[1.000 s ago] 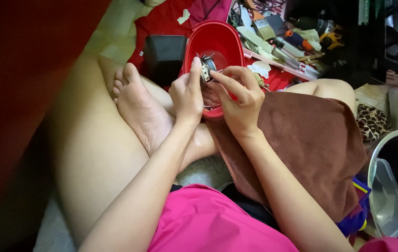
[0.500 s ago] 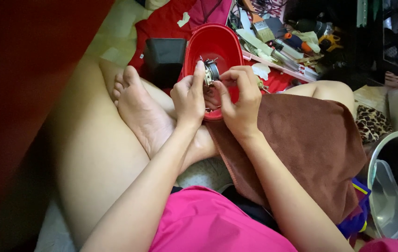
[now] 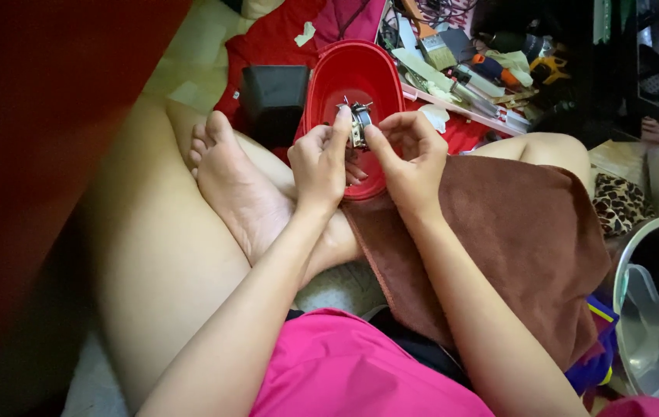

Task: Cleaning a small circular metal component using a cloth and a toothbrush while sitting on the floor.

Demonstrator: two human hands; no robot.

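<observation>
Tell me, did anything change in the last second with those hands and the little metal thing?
Barely. The left hand and right hand keep gripping the small metal part between their fingertips over the red tub; the part seems turned slightly, the fingers regripped. The tub, brown towel and black box stayed put.

Both forearms are rising from the 6 o'clock edge and converging toward 12 o'clock. The left hand point(image 3: 321, 158) is sitting at about 11 o'clock of the right hand point(image 3: 410, 158) — the two nearly touching at the fingertips. Each hand is pinching with thumb and forefinger, the remaining fingers curling inward. Wrists are staying straight — palms facing one another. Crossed bare legs are lying beneath, one foot sole-up at 9 o'clock.
</observation>
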